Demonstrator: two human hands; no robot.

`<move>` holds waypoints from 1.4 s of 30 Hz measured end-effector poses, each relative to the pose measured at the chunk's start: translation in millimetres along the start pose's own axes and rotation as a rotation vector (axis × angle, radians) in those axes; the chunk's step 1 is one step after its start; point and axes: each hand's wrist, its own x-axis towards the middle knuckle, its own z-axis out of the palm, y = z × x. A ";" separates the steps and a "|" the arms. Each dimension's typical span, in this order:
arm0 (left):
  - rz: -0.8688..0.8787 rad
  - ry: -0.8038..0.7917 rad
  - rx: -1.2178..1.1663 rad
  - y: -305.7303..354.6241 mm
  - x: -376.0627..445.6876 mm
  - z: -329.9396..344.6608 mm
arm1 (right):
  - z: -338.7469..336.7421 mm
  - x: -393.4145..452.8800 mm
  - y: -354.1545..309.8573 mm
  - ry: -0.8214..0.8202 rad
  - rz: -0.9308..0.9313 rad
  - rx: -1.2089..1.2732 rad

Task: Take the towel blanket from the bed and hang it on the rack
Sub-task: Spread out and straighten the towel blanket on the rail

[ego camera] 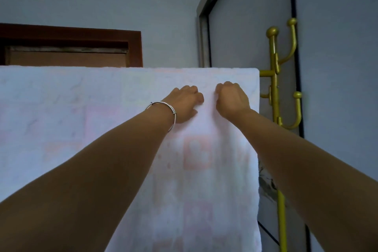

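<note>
A pale white towel blanket (pixel 81 112) with faint pink squares hangs flat in front of me, draped over a bar that it hides. Its top edge runs level across the view. A gold metal rack (pixel 275 88) with round-tipped hooks stands at its right edge. My left hand (pixel 184 103), with a silver bangle on the wrist, and my right hand (pixel 232 98) sit side by side high on the cloth near its right end. Both have their fingers curled in, pinching the fabric.
A dark wooden door frame (pixel 135 47) shows above the blanket at the left. A grey metal-framed panel (pixel 204 37) and a black vertical strip (pixel 294 6) are on the grey wall behind the rack.
</note>
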 end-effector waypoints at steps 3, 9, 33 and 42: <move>0.030 -0.017 -0.028 18.7 13.4 9.9 | 5.6 3.7 26.5 0.035 0.238 0.101; 0.015 -0.068 -0.163 57.2 39.8 22.5 | 14.3 12.1 73.3 -0.156 0.667 0.606; -0.208 0.021 -0.488 98.3 67.2 38.6 | 62.6 4.6 115.3 -0.368 0.711 1.025; -0.215 0.197 -0.451 115.6 96.9 39.8 | 77.3 -22.4 134.2 -0.499 0.711 0.779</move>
